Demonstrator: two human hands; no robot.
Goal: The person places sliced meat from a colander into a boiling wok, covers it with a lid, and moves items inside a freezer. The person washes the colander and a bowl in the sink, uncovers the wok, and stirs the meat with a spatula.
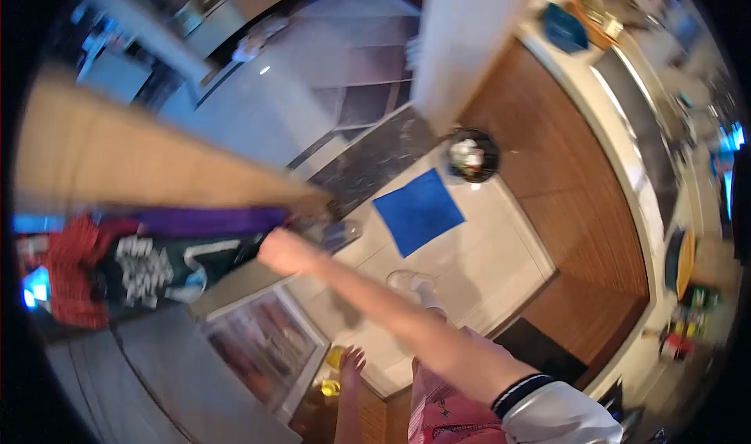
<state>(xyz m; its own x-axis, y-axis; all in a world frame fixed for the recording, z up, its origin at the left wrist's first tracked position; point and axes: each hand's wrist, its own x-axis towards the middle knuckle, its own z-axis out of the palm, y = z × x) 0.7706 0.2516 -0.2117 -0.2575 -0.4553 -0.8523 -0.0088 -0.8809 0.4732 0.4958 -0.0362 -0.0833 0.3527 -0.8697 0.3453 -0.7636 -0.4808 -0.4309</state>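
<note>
My right hand (pixel 288 252), at the end of an arm in a white sleeve, reaches across to the left. Its fingers are closed at the edge of a dark green cloth with white print (pixel 176 268). A purple cloth (pixel 207 221) lies along the upper side of it, and a red checked cloth (pixel 78 268) hangs at the far left. Low in the view, my left hand (pixel 353 361) is held with its fingers apart. Close beside it are a yellow object (pixel 331 388) and a second yellow patch, both too blurred to name.
A blue mat (pixel 420 212) lies on the pale tiled floor, near a black bin (pixel 473 156) with white rubbish. Brown cabinets (pixel 571 162) under a cluttered counter (pixel 634 154) run along the right. A grey cabinet (pixel 172 373) and a framed panel (pixel 266 346) stand lower left.
</note>
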